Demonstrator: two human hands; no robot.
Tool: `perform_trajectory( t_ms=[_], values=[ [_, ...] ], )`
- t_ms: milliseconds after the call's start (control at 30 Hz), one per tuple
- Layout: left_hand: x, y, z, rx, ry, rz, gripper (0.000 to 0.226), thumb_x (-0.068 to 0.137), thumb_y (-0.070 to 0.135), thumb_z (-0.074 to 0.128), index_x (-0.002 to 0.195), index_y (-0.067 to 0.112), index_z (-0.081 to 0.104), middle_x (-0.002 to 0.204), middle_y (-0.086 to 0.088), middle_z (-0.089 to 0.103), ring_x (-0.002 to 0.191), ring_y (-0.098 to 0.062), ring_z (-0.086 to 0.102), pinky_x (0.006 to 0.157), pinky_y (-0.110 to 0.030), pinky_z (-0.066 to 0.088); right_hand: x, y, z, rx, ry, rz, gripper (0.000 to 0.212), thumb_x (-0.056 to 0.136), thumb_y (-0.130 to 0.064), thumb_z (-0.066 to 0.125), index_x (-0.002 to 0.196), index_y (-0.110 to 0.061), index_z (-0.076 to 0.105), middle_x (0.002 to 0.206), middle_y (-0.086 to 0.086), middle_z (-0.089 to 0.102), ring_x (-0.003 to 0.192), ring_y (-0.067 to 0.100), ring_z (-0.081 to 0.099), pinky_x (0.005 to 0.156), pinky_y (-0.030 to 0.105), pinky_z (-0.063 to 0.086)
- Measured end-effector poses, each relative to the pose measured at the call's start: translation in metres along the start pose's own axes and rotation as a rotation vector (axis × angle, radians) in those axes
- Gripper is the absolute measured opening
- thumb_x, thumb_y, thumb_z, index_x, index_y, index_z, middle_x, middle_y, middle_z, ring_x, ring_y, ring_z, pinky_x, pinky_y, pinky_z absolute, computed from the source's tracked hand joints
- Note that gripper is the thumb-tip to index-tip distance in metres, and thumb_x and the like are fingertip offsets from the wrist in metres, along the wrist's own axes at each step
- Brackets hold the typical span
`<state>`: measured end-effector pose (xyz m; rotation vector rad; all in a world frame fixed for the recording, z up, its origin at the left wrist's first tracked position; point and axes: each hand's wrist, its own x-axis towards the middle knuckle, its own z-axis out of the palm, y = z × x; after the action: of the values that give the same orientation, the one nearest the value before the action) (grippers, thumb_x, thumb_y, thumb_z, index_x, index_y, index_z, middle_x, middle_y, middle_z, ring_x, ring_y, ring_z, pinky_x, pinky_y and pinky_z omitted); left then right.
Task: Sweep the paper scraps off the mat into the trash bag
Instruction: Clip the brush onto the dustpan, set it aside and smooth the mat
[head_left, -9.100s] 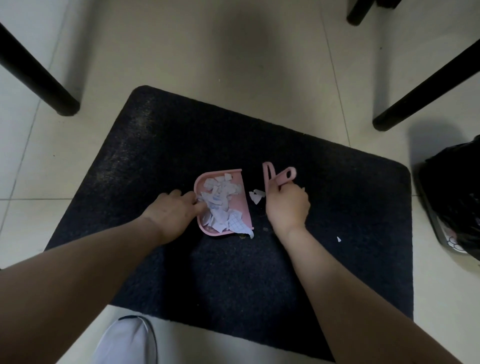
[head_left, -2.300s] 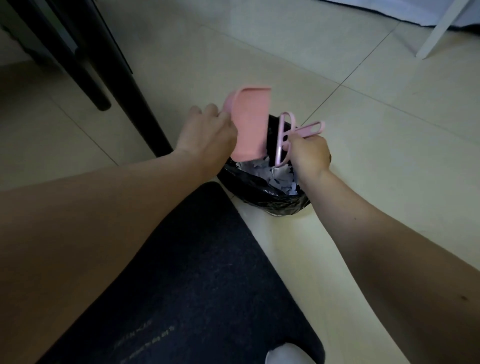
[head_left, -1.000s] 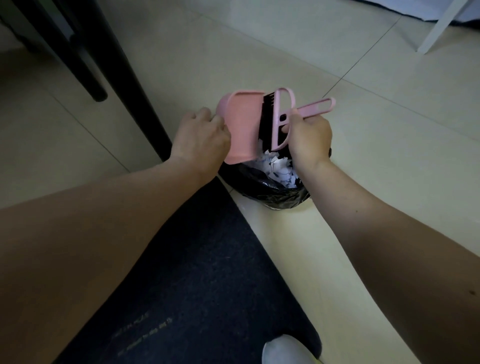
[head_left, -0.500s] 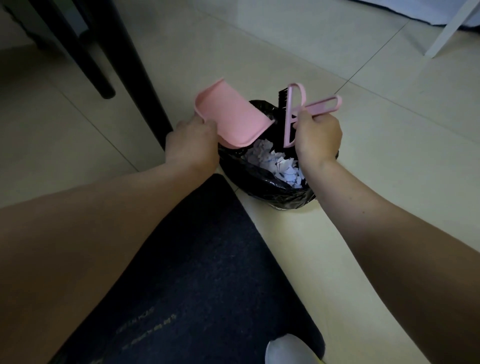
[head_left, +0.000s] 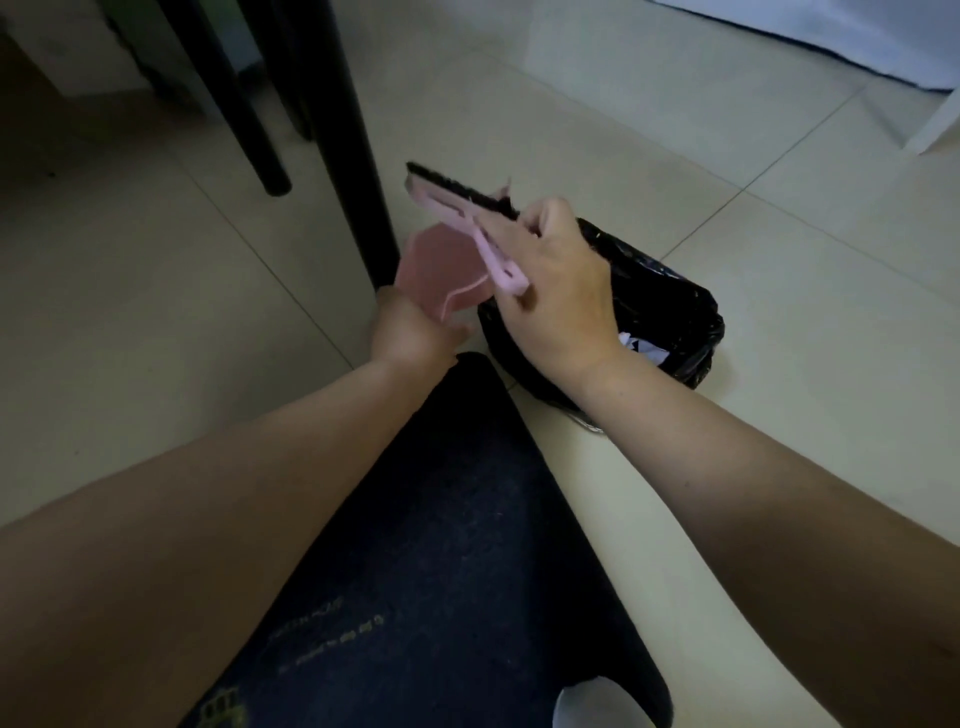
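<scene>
Left hand (head_left: 410, 327): fingers closed around the pink dustpan (head_left: 441, 267), held low beside the black table leg (head_left: 353, 156).
Right hand (head_left: 558, 291): fingers pinching the pink brush (head_left: 457, 208), bristles up.
Trash bag (head_left: 670, 306): on the floor, just beyond the mat (head_left: 441, 545) corner.
Paper scraps (head_left: 641, 348): white pieces inside the bag.

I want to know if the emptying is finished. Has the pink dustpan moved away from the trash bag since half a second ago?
Yes. The dustpan has dropped left off the trash bag opening, toward the black table leg.
</scene>
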<state>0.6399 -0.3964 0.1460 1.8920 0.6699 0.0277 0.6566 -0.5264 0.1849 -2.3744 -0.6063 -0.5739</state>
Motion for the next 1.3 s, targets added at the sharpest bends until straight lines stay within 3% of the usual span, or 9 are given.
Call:
perform_trajectory(
  t_ms=[133, 267, 367, 500, 567, 667, 867, 1067, 1300],
  values=[
    [-0.006, -0.001, -0.010, -0.090, -0.023, 0.070, 0.060, 0.078, 0.031, 0.076, 0.124, 0.014, 0.041, 0.110, 0.000, 0.060, 0.086, -0.020, 0.063, 0.052, -0.031, 0.054, 0.001, -0.015, 0.003, -0.153, -0.212, -0.113, 0.038, 0.082, -0.006, 0.057, 0.120, -0.008, 0.058, 0.108, 0.013, 0.055, 0.078, 0.030, 0.057, 0.061, 0.035, 0.044],
    [-0.004, -0.003, -0.018, -0.045, -0.016, 0.133, 0.034, 0.091, 0.029, 0.059, 0.121, 0.018, 0.049, 0.113, -0.002, 0.064, 0.091, -0.020, 0.063, 0.074, -0.035, 0.056, 0.001, -0.020, 0.010, -0.210, -0.280, -0.085, 0.035, 0.086, -0.008, 0.052, 0.121, -0.009, 0.057, 0.113, 0.013, 0.054, 0.082, 0.032, 0.057, 0.063, 0.034, 0.037],
    [-0.009, -0.001, -0.019, -0.292, -0.123, 0.018, 0.022, 0.093, 0.017, 0.056, 0.114, 0.013, 0.060, 0.102, -0.008, 0.068, 0.078, -0.016, 0.060, 0.064, -0.024, 0.049, -0.002, -0.022, 0.015, -0.246, -0.298, -0.073, 0.033, 0.088, -0.009, 0.051, 0.120, -0.009, 0.059, 0.114, 0.013, 0.055, 0.084, 0.031, 0.057, 0.063, 0.032, 0.031],
    [-0.017, 0.000, -0.015, -0.529, -0.147, -0.114, 0.019, 0.087, 0.006, 0.059, 0.100, 0.020, 0.059, 0.103, -0.014, 0.069, 0.087, -0.027, 0.060, 0.082, -0.042, 0.052, -0.006, -0.025, 0.026, -0.258, -0.327, -0.054, 0.031, 0.084, -0.005, 0.057, 0.114, -0.006, 0.063, 0.105, 0.015, 0.058, 0.076, 0.033, 0.060, 0.057, 0.032, 0.038],
    [-0.021, 0.002, -0.012, -0.624, -0.122, -0.151, 0.031, 0.084, 0.007, 0.063, 0.111, 0.017, 0.052, 0.105, -0.013, 0.067, 0.087, -0.027, 0.064, 0.079, -0.046, 0.054, -0.009, -0.026, 0.031, -0.238, -0.288, -0.077, 0.036, 0.074, -0.002, 0.069, 0.110, -0.004, 0.067, 0.092, 0.014, 0.059, 0.061, 0.032, 0.059, 0.047, 0.029, 0.045],
    [-0.026, 0.003, -0.013, -0.779, -0.143, -0.253, 0.048, 0.082, -0.001, 0.060, 0.128, 0.001, 0.049, 0.092, -0.015, 0.064, 0.070, -0.022, 0.064, 0.062, -0.033, 0.058, -0.014, -0.027, 0.034, -0.252, -0.260, -0.082, 0.041, 0.067, -0.001, 0.076, 0.107, -0.005, 0.069, 0.087, 0.012, 0.060, 0.054, 0.027, 0.057, 0.044, 0.026, 0.043],
    [-0.034, 0.005, -0.025, -0.970, -0.292, -0.462, 0.035, 0.087, -0.004, 0.035, 0.109, 0.004, 0.060, 0.080, -0.011, 0.062, 0.067, -0.020, 0.060, 0.055, -0.026, 0.055, -0.021, -0.038, 0.027, -0.326, -0.308, -0.072, 0.038, 0.068, -0.001, 0.074, 0.106, -0.001, 0.067, 0.089, 0.013, 0.059, 0.059, 0.029, 0.060, 0.046, 0.027, 0.041],
    [-0.039, 0.005, -0.025, -1.076, -0.251, -0.561, 0.028, 0.086, 0.002, 0.037, 0.096, 0.006, 0.063, 0.077, -0.009, 0.064, 0.071, -0.021, 0.062, 0.061, -0.027, 0.055, -0.027, -0.053, 0.028, -0.360, -0.347, -0.065, 0.042, 0.092, -0.002, 0.044, 0.134, 0.002, 0.042, 0.123, 0.015, 0.043, 0.099, 0.029, 0.055, 0.067, 0.028, 0.030],
    [-0.025, 0.004, -0.016, -0.912, -0.248, -0.462, 0.018, 0.097, 0.013, 0.050, 0.087, 0.010, 0.064, 0.084, -0.006, 0.065, 0.072, -0.016, 0.061, 0.067, -0.027, 0.049, -0.026, -0.050, 0.023, -0.199, -0.432, 0.026, 0.026, 0.092, -0.009, 0.048, 0.116, -0.002, 0.055, 0.116, 0.013, 0.048, 0.097, 0.030, 0.054, 0.069, 0.031, 0.036]
  ],
)
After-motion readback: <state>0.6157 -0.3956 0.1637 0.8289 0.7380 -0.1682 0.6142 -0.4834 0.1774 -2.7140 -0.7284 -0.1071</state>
